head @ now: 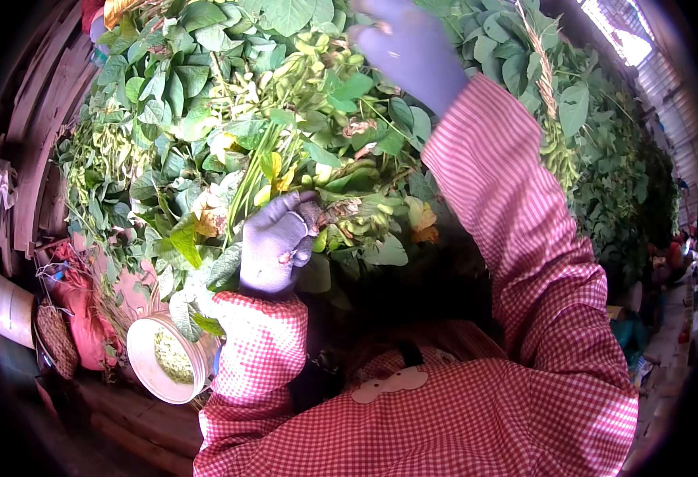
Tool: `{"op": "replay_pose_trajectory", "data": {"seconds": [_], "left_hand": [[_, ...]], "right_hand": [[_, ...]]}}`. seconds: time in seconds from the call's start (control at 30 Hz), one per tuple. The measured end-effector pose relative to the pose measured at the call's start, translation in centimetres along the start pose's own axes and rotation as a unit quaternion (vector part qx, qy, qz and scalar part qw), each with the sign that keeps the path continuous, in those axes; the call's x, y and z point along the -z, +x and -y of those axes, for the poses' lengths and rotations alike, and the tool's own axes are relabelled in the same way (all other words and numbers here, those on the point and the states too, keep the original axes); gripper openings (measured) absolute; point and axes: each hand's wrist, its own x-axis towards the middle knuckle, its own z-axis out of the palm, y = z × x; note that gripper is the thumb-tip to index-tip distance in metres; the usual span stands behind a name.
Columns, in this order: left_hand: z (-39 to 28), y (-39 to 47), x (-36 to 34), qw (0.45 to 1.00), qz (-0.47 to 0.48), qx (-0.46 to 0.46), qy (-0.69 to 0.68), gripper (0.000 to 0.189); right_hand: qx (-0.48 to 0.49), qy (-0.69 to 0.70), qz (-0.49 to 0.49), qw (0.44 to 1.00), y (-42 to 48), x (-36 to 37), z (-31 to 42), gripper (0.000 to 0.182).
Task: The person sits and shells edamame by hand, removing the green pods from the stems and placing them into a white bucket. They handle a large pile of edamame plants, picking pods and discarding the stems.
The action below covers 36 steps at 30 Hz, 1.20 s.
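My left hand (277, 247), in a worn grey-purple glove with a small hole, is curled tight around the stems of a soybean plant (340, 214). Green pods and leaves of that plant stick out to the right of the fist. Farther away, at the top of the view, my right hand (411, 50) is blurred over the leaves; its glove is alike. Whether its fingers hold anything is not clear. Between and beyond the hands lies a thick heap of soybean plants (188, 77) with bunches of green pods (301, 65) and some yellowed leaves.
A white bucket (140, 369) with green pods or beans inside stands at my lower left. Beyond it are a red sack (83, 322) and another pale bucket (9, 307). Wooden boards (45, 125) run along the left. A twisted straw tie (544, 74) lies on plants at right.
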Motion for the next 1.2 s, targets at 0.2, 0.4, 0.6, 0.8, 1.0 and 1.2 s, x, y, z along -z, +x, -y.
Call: {"op": "replay_pose_trajectory", "data": {"seconds": [0.2, 0.4, 0.6, 0.8, 1.0, 1.2], "left_hand": [[-0.7, -0.4, 0.3, 0.998, 0.049, 0.043, 0.01, 0.02], [-0.3, -0.7, 0.1, 0.951, 0.159, 0.136, 0.229, 0.019], [0.4, 0.9, 0.3, 0.973, 0.056, 0.125, 0.186, 0.022], [-0.8, 2.3, 1.4, 0.991, 0.047, 0.065, 0.106, 0.027], [-1.2, 3.3, 1.7, 0.994, 0.036, 0.01, 0.101, 0.026], [-1.2, 5.1, 1.8, 0.99, -0.121, -0.059, 0.042, 0.026]], "right_hand": [[-0.089, 0.211, 0.047, 0.972, -10.1, 3.7, -3.1, 0.022], [-0.47, 0.427, 0.07, 0.77, -18.8, 0.1, -3.5, 0.017], [-0.5, 0.651, 0.018, 0.572, -17.8, -3.1, -5.2, 0.008], [-0.392, 0.545, 0.012, 0.741, -16.9, -2.5, -2.5, 0.011], [-0.3, 0.485, -0.085, 0.817, -16.2, -0.2, 1.2, 0.014], [0.062, 0.365, -0.161, 0.915, -7.5, 3.1, 2.6, 0.012]]}}
